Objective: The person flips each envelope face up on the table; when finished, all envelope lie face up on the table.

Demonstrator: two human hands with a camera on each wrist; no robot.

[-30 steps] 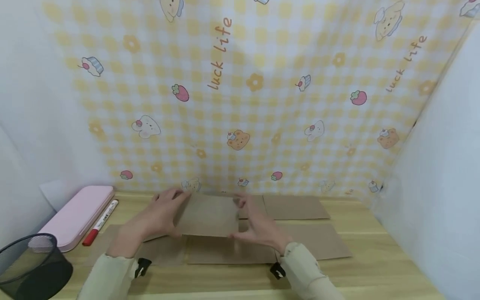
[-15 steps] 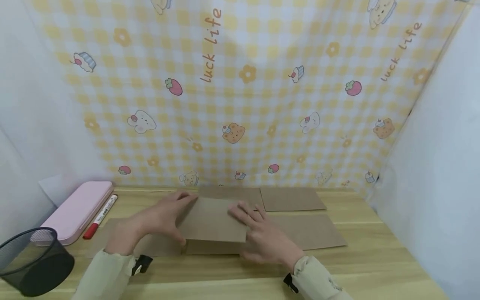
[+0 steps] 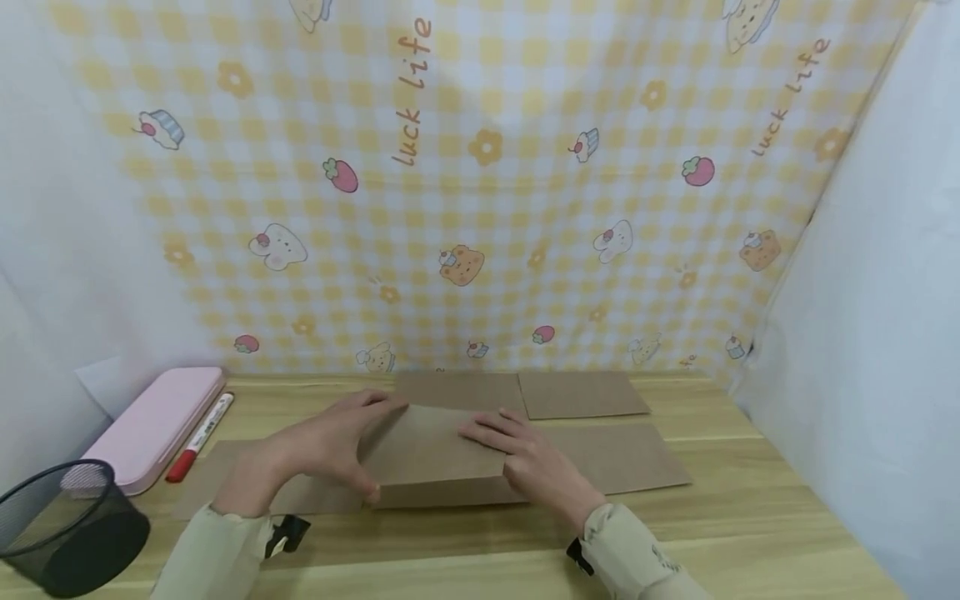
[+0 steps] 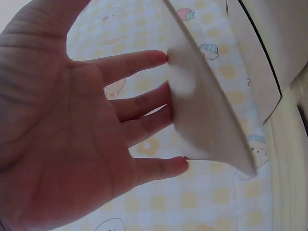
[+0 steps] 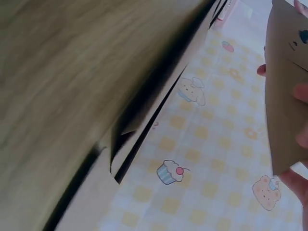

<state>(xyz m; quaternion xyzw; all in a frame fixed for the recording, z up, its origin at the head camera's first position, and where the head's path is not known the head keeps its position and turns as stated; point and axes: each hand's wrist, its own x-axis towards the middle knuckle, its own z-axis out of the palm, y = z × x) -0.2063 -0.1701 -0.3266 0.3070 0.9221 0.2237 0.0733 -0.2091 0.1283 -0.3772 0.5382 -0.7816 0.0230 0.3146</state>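
Observation:
A brown kraft-paper sheet (image 3: pixel 431 450) is raised and slightly bowed between both hands over other brown sheets. My left hand (image 3: pixel 330 446) grips its left edge, thumb at the near corner and fingers at the far one. In the left wrist view the left fingers (image 4: pixel 139 103) are spread, tips against the sheet's edge (image 4: pixel 202 106). My right hand (image 3: pixel 532 462) holds the right part, two fingers lying across the top. From the right wrist view, the sheet's face (image 5: pixel 284 96) shows a small dark printed mark, with right-hand fingertips (image 5: pixel 302 92) against it.
Brown sheets lie in rows on the wooden table (image 3: pixel 750 500): a right front sheet (image 3: pixel 611 458), a left front sheet (image 3: pixel 318 496) and a back right sheet (image 3: pixel 581 394). At left are a pink case (image 3: pixel 161 425), a red-capped marker (image 3: pixel 201 437) and a black mesh holder (image 3: pixel 93 533).
My right hand has shifted from the sheet's right edge to lying over its top right part. The sheet has come slightly nearer and lower; my left hand keeps its grip on the left edge.

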